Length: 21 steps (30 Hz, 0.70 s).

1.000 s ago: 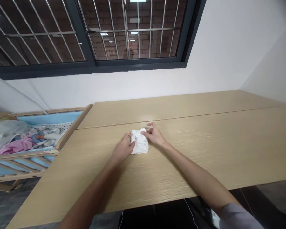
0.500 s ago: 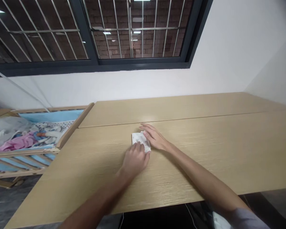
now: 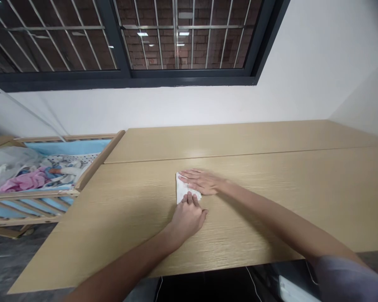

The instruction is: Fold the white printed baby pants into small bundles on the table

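Observation:
A small white piece of paper (image 3: 181,194) lies flat on the wooden tabletop (image 3: 271,180), slightly crumpled and partly covered by both hands. My right hand (image 3: 199,181) is open, its fingers stretched out flat over the upper part of the paper and a little blurred by motion. My left hand (image 3: 189,218) rests at the paper's lower edge. Its fingertips press down on the paper there, and its thumb points away to the right on the wood.
Left of the table stands a wooden crib (image 3: 102,161) with blue lining, holding clothes and a pink cloth (image 3: 27,180). A barred window (image 3: 189,79) is set in the white wall behind. White cables (image 3: 253,285) and a white object (image 3: 296,290) show below the table's front edge.
My right hand has flattened and slid left across the paper, covering more of its top. My left fingers have shifted to its lower edge. The view has tilted down slightly.

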Available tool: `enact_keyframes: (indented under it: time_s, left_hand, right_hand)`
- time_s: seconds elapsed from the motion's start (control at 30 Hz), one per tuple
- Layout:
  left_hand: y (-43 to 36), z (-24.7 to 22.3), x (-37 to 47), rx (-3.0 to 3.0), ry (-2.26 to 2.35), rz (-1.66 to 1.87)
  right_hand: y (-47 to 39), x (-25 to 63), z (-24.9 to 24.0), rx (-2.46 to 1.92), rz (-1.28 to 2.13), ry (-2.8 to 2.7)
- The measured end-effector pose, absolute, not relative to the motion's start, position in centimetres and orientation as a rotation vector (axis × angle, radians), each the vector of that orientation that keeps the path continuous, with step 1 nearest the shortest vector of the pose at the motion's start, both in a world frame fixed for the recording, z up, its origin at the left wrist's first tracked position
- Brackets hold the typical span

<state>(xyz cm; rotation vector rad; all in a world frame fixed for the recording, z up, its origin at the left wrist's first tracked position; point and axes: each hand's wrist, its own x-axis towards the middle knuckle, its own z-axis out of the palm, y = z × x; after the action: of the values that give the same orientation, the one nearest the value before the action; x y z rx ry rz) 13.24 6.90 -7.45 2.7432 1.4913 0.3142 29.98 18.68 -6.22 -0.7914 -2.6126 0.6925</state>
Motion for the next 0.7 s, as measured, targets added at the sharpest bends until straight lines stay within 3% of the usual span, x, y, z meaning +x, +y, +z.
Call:
enact_keyframes:
  time_s: [0.23, 0.4, 0.7]
  left_hand:
    - [7.8, -4.7, 12.3, 2.54, 1.645, 0.283]
    - [11.4, -2.9, 8.9, 2.344, 1.947, 0.425]
    - [13.2, -5.0, 8.1, 2.226, 1.992, 0.35]
  right_hand:
    - [22.2, 30.7, -7.0, -0.969, 0.596, -2.573]
    - [22.1, 31.2, -7.3, -1.237, 0.544, -2.137]
    - [19.7, 29.0, -9.2, -1.142, 0.846, -1.845]
